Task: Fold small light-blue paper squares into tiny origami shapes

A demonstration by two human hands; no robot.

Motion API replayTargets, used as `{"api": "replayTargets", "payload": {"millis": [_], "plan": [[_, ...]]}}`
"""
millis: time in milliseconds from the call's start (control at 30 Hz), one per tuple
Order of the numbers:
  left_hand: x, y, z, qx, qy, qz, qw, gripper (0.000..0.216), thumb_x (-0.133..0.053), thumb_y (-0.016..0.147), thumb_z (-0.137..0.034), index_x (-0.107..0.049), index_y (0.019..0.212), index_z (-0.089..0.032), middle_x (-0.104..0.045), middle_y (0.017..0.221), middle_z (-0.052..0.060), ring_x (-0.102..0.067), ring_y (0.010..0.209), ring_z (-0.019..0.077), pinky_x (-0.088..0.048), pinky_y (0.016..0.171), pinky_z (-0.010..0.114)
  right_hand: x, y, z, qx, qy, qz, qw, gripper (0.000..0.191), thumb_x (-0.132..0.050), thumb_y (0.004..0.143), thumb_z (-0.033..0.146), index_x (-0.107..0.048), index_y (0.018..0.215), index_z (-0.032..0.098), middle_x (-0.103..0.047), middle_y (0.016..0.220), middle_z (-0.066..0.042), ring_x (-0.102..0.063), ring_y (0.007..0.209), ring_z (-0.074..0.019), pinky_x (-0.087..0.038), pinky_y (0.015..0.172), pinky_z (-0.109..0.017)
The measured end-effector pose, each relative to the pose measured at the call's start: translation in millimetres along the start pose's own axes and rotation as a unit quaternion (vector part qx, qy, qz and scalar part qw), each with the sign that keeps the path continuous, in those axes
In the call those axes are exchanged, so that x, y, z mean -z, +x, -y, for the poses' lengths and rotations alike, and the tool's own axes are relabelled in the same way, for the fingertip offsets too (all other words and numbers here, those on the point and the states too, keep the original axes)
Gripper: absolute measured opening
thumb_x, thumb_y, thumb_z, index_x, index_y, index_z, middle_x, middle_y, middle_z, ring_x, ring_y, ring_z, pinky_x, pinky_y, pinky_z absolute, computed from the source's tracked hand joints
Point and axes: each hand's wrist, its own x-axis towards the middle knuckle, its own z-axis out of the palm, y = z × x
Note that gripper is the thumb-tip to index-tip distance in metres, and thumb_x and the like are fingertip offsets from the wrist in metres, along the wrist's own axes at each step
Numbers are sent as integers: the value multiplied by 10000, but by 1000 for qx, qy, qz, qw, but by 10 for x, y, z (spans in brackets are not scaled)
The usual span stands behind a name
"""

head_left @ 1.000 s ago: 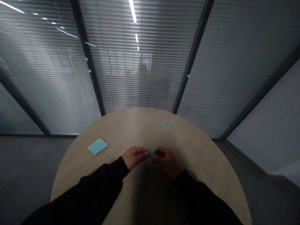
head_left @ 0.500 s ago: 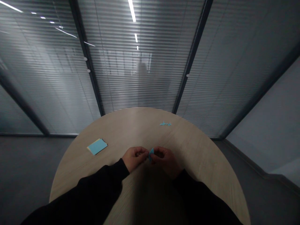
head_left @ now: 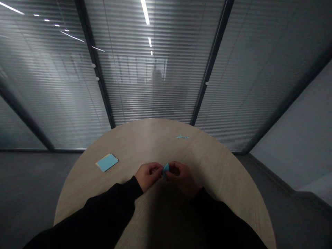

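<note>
A small folded piece of blue paper [head_left: 165, 168] is pinched between my two hands, over the near middle of the table. My left hand [head_left: 148, 175] grips its left side with thumb and forefinger, fingers curled. On the other side my right hand [head_left: 182, 177] holds it between thumb and fingertips. Part of the paper is covered by the fingers, so its full folded shape is hidden. To the left lies a stack of paper sheets [head_left: 107, 162], blue on top with a yellowish edge beneath.
Small blue folded paper pieces [head_left: 183, 137] lie toward the far right of the round wooden table [head_left: 145, 138]. Beyond its far edge stand glass panels with blinds [head_left: 155, 100] and dark frames. A pale wall [head_left: 306, 138] is on the right.
Both hands stay nearly in place. The blue paper has shifted slightly left and its angle between the fingertips differs a little.
</note>
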Motion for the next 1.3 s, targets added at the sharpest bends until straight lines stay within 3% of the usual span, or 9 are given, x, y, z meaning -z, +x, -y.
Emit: {"api": "replayTargets", "payload": {"millis": [267, 733, 1133, 1300], "plan": [[5, -2, -4, -6, 14, 15, 1000, 398, -579, 820, -494, -682, 877, -114, -639, 656, 40, -507, 535, 112, -371, 530, 230, 2, -8, 33, -18, -10, -8, 1000, 148, -682, 719, 287, -634, 751, 151, -629, 641, 2, -568, 577, -121, -437, 567, -242], [-26, -14, -63, -15, 73, -24, 997, 316, -586, 799, -423, -672, 812, -119, -562, 597, -6, -441, 523, 100, -335, 509, 215, -24, -29, 53, -13, -50, -11, 999, 136, -647, 731, 279, -644, 744, 143, -645, 664, -12, -590, 607, -132, -458, 587, -239], [20, -44, -72, -45, 85, -4, 995, 259, -619, 785, -359, -678, 836, -112, -595, 619, 12, -483, 529, 102, -368, 520, 213, -5, -35, 67, -27, -53, -2, 998, 151, -667, 725, 289, -645, 739, 140, -634, 622, -8, -572, 567, -126, -436, 555, -234], [28, -30, -14, -54, 64, 5, 996, 298, -619, 806, -419, -652, 831, -123, -593, 630, 8, -474, 526, 96, -355, 508, 208, -11, -36, 83, -31, -50, -3, 998, 137, -676, 720, 274, -631, 718, 146, -631, 604, 1, -572, 555, -122, -431, 544, -228]]}}
